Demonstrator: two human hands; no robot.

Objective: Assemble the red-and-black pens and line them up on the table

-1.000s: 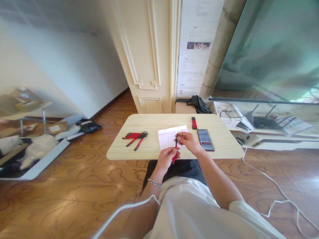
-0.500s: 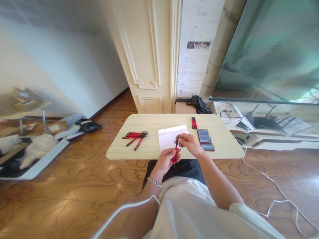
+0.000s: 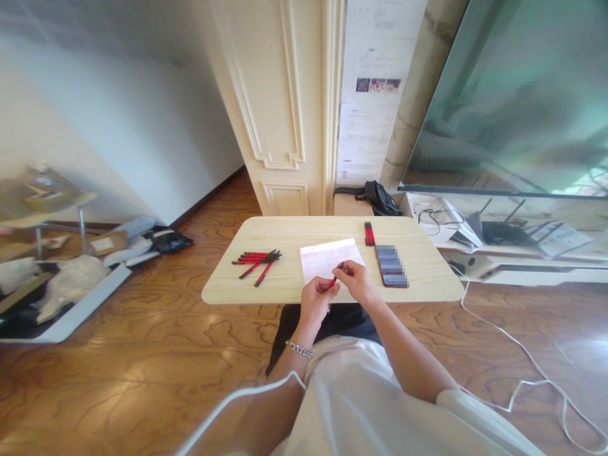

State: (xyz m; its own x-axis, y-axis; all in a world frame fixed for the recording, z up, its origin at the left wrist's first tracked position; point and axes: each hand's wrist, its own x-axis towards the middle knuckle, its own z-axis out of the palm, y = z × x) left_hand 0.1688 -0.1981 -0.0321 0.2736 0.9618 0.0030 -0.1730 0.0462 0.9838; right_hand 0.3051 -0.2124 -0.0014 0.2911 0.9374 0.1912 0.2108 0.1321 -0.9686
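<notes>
Between my two hands is a red pen (image 3: 332,282) with a black end, held over the near edge of the table. My left hand (image 3: 317,299) is closed around its red barrel. The fingers of my right hand (image 3: 355,280) pinch the black end. Under and behind the hands lies a white sheet of paper (image 3: 323,254). Several red and black pens (image 3: 259,258) lie in a loose pile to the left. At the right back, a few more pens (image 3: 369,234) lie side by side, close to a phone (image 3: 392,266).
The pale wooden table (image 3: 228,278) has rounded corners. Behind it a black bag (image 3: 380,199) rests on a box. A white cable (image 3: 503,335) runs over the floor at right. A white tray of packaging (image 3: 90,304) is on the floor at left.
The pen has turned from nearly upright to more slanted, and less of its barrel shows below my left hand. My left hand has tilted and my right hand has shifted slightly.
</notes>
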